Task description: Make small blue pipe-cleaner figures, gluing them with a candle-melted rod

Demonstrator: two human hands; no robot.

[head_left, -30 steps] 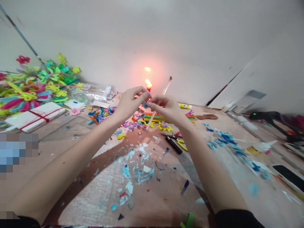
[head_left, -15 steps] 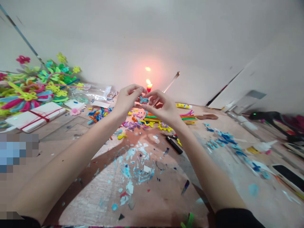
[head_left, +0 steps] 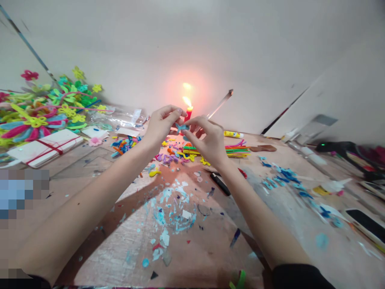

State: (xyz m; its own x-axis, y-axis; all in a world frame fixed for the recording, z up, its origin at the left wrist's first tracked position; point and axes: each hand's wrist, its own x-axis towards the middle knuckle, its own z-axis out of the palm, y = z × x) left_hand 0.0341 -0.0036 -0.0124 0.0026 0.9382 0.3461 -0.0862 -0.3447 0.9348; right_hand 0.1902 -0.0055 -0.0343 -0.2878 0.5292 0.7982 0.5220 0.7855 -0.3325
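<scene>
A small light-blue fuzzy pipe-cleaner piece (head_left: 181, 128) is pinched between both hands in front of a lit red candle (head_left: 188, 115). My left hand (head_left: 162, 125) grips its left side with closed fingertips. On the other side, my right hand (head_left: 207, 138) holds it between thumb and fingers. A thin stick with a dark tip (head_left: 221, 103) slants up behind my right hand; its lower end is hidden, so I cannot tell if the hand holds it. The candle's flame burns just above and behind the fingers.
Pipe-cleaner flowers (head_left: 36, 118) pile up at the left by a white notebook (head_left: 45, 148). Coloured pipe cleaners (head_left: 216, 151) lie behind my right hand. A black-handled tool (head_left: 220, 184), blue pieces (head_left: 285, 174), a glue bottle (head_left: 329, 186) and paper scraps (head_left: 186, 214) are scattered about.
My right hand has shifted slightly and its fingers have closed in over the blue piece, covering more of it. The slanting stick has moved a little up and right. My left hand stays nearly still.
</scene>
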